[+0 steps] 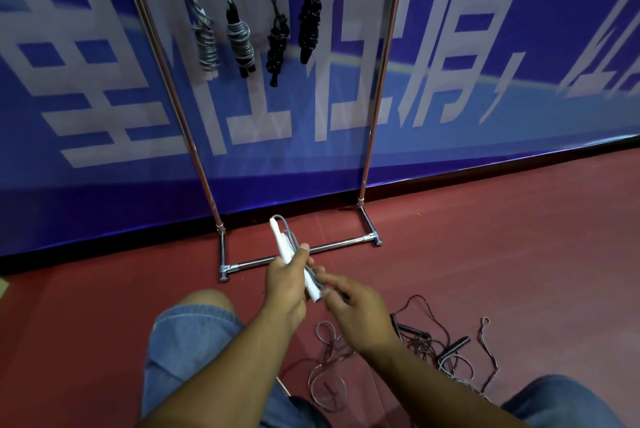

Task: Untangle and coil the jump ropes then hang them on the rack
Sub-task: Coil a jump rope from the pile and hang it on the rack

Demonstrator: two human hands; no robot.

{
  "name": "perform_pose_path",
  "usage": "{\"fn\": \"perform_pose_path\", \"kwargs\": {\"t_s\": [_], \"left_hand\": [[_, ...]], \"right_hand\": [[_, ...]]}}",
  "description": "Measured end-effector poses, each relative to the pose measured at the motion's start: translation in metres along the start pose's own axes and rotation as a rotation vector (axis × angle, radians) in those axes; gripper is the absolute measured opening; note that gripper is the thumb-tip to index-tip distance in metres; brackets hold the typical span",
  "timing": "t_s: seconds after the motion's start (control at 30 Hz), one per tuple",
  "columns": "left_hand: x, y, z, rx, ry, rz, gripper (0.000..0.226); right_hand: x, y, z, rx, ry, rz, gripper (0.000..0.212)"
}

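Left hand (285,283) grips the white handles (282,240) together. Right hand (360,309) pinches their grey cord (293,238). Four coiled ropes (242,39) hang on the rack (375,95).

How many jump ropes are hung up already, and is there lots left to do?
Four coiled bundles hang on the silver metal rack: two grey, two black. The left hand grips a white-handled grey jump rope while the right hand pinches its cord, so that one is under way. A tangle of dark ropes with black handles is left on the red floor.
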State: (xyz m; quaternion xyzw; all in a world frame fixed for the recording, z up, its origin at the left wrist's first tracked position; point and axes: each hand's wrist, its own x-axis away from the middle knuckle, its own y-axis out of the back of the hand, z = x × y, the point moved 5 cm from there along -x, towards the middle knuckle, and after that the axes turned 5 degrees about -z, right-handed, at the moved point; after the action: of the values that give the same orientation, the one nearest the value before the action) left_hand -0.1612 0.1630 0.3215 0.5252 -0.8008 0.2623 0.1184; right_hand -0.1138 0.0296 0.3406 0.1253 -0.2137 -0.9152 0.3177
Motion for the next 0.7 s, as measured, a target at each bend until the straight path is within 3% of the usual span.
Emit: {"fn": "perform_pose_path", "kwargs": {"t_s": [0.37,0.53,0.7], "left_hand": [[-0.012,0.010,-0.001,-0.058,-0.010,-0.034,0.029],[-0.015,0.008,0.003,-0.242,-0.047,0.093,0.024],[-0.005,0.003,0.002,-0.428,-0.149,0.203,0.040]], "right_hand": [[0.007,-0.006,-0.008,0.136,0.019,0.088,0.032],[0.003,-0.003,-0.015,0.103,0.016,0.029,0.018],[-0.007,0.007,-0.011,0.063,0.024,0.043,0.017]]}}
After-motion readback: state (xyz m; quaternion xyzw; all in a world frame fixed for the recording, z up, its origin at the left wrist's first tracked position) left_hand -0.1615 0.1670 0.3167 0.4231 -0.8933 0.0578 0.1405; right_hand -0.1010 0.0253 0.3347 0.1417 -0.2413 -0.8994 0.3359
